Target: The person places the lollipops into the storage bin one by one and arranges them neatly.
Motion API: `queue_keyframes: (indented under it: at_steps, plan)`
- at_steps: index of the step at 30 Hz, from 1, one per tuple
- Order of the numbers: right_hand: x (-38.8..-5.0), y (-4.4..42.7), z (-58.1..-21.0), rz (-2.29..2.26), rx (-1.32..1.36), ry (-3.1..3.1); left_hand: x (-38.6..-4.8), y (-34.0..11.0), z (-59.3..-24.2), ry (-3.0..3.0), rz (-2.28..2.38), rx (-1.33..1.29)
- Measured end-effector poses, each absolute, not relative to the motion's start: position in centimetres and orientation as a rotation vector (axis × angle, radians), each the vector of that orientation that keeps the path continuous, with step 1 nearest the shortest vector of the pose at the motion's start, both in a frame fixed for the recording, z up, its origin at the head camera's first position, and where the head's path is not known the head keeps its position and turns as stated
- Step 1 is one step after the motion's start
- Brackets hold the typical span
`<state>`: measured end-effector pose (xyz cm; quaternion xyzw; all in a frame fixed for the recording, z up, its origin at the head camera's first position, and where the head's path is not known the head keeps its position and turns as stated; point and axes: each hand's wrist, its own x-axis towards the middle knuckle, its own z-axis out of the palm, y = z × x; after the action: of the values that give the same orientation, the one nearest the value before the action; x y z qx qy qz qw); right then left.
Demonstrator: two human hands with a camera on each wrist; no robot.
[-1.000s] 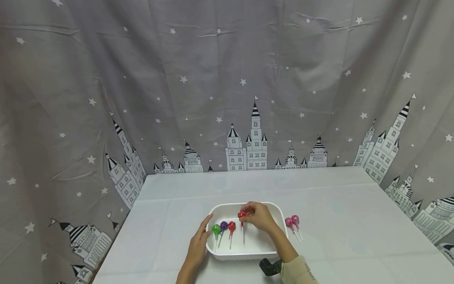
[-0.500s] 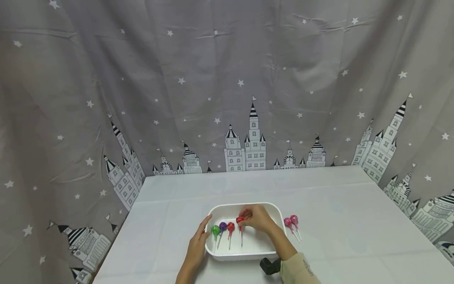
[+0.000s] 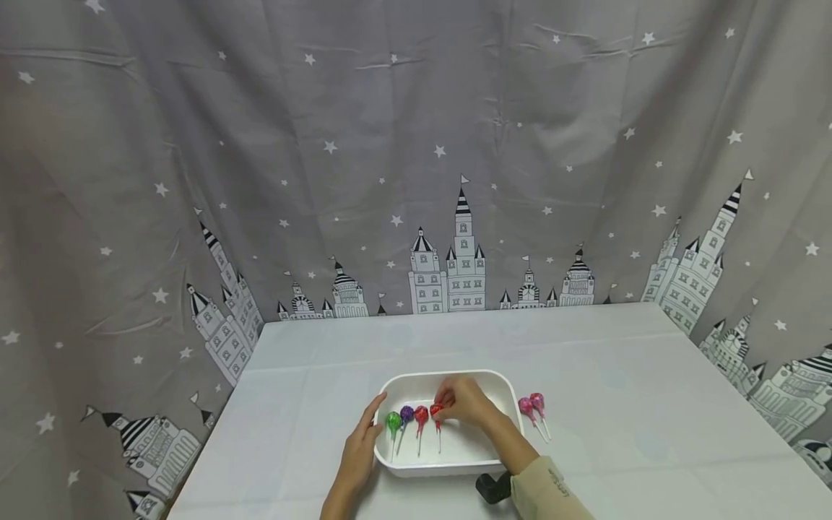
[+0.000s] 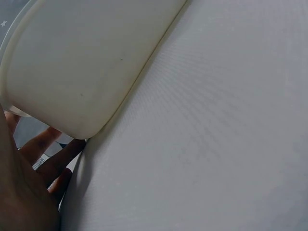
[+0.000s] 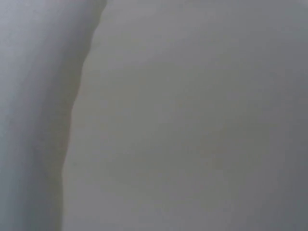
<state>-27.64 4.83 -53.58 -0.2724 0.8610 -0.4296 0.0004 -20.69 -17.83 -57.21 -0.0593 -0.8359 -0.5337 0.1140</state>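
Observation:
My right hand (image 3: pixel 464 401) pinches a red lollipop (image 3: pixel 435 411) by its wrapped head, inside a white tray (image 3: pixel 448 469). Its stick points toward me. To its left, a green lollipop (image 3: pixel 393 420), a purple lollipop (image 3: pixel 406 414) and another red lollipop (image 3: pixel 421 414) lie side by side in the tray. At the tray's left end is my left hand (image 3: pixel 356 456), touching the rim and outer wall with extended fingers. In the left wrist view those fingers (image 4: pixel 62 161) lie against the end of the tray. The right wrist view holds only blurred pale surfaces, no hand.
Two pink lollipops, one nearer (image 3: pixel 525 407) and one farther (image 3: pixel 537 401), lie on the white table (image 3: pixel 611 433) right of the tray. A black device (image 3: pixel 492 489) sits at my right wrist. A grey castle-print curtain (image 3: pixel 364 130) hangs behind and beside the table.
My right hand has brought the red lollipop slightly left and down, closer to the other red one. My left hand stays at the tray's end. The head view has shifted slightly.

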Motion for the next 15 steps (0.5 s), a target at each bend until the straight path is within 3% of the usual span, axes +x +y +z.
queue_keyframes:
  at_steps: [15]
  plan:
    - [-27.14,4.38,-53.28,-1.279,-0.906,2.723,-20.67,-17.71,-57.14,-2.457,-1.56,-0.143]
